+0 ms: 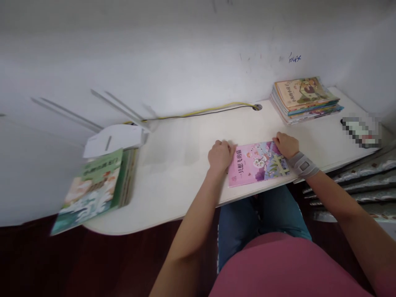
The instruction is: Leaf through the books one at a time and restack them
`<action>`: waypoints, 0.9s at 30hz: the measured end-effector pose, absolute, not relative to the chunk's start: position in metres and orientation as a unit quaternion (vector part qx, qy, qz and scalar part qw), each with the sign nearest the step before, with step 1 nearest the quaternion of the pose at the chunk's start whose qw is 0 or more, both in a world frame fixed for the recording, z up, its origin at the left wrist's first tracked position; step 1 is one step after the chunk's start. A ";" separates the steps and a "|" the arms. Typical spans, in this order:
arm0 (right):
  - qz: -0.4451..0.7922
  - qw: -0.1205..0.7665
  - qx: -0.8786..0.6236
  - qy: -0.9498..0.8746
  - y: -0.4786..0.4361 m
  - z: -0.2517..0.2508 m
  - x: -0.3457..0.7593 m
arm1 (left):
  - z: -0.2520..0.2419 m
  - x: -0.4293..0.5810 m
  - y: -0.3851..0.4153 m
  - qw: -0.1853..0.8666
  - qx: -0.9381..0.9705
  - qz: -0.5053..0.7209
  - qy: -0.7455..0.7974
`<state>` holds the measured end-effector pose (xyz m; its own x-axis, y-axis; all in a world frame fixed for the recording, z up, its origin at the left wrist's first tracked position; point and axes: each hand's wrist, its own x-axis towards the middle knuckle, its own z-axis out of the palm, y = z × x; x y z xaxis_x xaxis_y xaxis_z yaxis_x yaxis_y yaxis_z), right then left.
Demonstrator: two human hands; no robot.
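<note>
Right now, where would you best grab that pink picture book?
Probably by its short ends, from both sides: the pink picture book lies flat and thin on the white desk, and the left hand and right hand rest there.

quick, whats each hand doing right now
left hand: curled at left edge of pink book, grip unclear
right hand: curled on its far right corner, grip unclear

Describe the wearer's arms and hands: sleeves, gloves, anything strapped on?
Both forearms are bare, with no sleeves reaching them and no gloves. The left hand carries nothing visible: no watch, no ring. The right hand has a grey wrist strap with a darker patch just behind it. The pink top shows at the bottom of the frame.
</note>
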<state>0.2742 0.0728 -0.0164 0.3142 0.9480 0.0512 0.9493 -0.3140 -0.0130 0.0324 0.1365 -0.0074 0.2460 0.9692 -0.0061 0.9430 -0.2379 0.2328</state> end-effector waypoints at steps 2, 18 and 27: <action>-0.019 0.014 -0.807 -0.590 0.073 -0.017 0.274 | -0.010 0.037 0.137 0.078 0.784 0.075 0.612; 0.025 0.028 -0.802 -0.596 0.075 -0.014 0.274 | -0.005 -0.004 0.065 0.730 0.434 0.252 0.464; 0.048 0.026 -0.766 -0.641 0.079 -0.013 0.296 | 0.030 0.004 0.087 0.605 0.519 0.397 0.456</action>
